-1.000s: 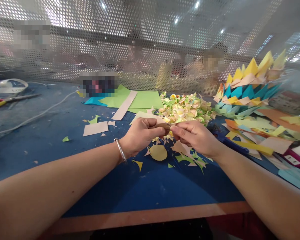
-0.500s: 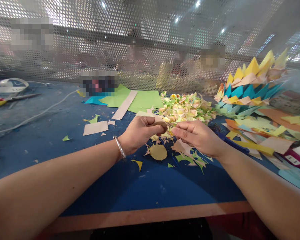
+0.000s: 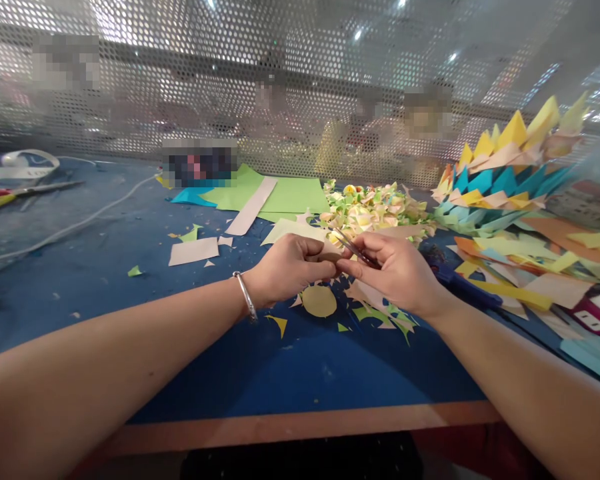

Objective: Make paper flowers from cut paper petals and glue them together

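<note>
In my left hand point(image 3: 297, 267), which wears a silver bangle, a small piece of paper point(image 3: 327, 256) is pinched between thumb and fingers. It looks brownish in shadow, and the fingers cover part of it. My right hand point(image 3: 393, 270) grips slim metal tweezers point(image 3: 351, 245), whose points stick out up and to the left above the paper. The fingertips of both hands almost meet. Below them lies a pale yellow paper disc point(image 3: 319, 301) on the blue tabletop. Beyond the hands rises a pile of small curled paper flowers point(image 3: 375, 210) in cream, green and pink.
Green paper sheets point(image 3: 295, 195) and a pale strip point(image 3: 253, 205) lie behind. Scissors point(image 3: 30, 190) and a white cable point(image 3: 80, 223) are at left. At right stand a folded-paper piece point(image 3: 510, 167), coloured strips point(image 3: 520, 287) and a dark blue tool point(image 3: 463, 285). A perforated metal screen point(image 3: 290, 127) closes the back.
The tweezers have come away from the paper's edge and now tilt more upright, showing more of their length. My right hand has turned slightly; my left keeps its pinch on the paper.
</note>
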A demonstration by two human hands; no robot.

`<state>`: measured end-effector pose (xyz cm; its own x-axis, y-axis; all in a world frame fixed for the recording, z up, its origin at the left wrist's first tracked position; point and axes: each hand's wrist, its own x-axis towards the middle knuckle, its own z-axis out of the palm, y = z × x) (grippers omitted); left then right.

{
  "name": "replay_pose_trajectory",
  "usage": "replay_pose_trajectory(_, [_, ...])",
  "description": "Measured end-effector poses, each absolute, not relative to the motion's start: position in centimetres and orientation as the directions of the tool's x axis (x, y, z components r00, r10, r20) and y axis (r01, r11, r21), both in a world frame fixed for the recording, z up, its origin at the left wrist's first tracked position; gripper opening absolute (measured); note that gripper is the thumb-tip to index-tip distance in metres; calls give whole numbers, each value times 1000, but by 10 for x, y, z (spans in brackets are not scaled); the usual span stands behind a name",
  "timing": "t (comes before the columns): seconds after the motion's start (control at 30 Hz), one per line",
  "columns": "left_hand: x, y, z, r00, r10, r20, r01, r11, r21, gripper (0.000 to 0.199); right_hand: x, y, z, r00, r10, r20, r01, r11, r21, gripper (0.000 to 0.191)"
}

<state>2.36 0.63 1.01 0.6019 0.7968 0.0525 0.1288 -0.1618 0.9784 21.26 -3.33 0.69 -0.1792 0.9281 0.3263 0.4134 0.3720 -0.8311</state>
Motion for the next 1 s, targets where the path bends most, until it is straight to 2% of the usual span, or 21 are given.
replay_pose_trajectory(0.2, [26,5,7,578,816,-17,-34,45,998,6,211,-33,10,-118,929,352,360,370,-856,27])
replay_pose_trajectory(0.4, [31,-4,8,481,873,-84,-190,197,962,16,210,-34,13,-74,935,347,295,352,-888,31])
replay_pose_trajectory(0.57, [32,-9,9,455,889,-52,-223,171,960,17,209,-34,13,-73,946,316,301,323,-897,33])
replay_pose_trajectory(0.77, [29,-4,9,415,910,11,-210,84,974,10,214,-36,11,-191,950,246,246,289,-925,37])
replay_pose_trajectory(1.0, [30,0,6,382,924,9,-241,90,966,9,219,-37,9,-218,963,156,266,213,-940,41])
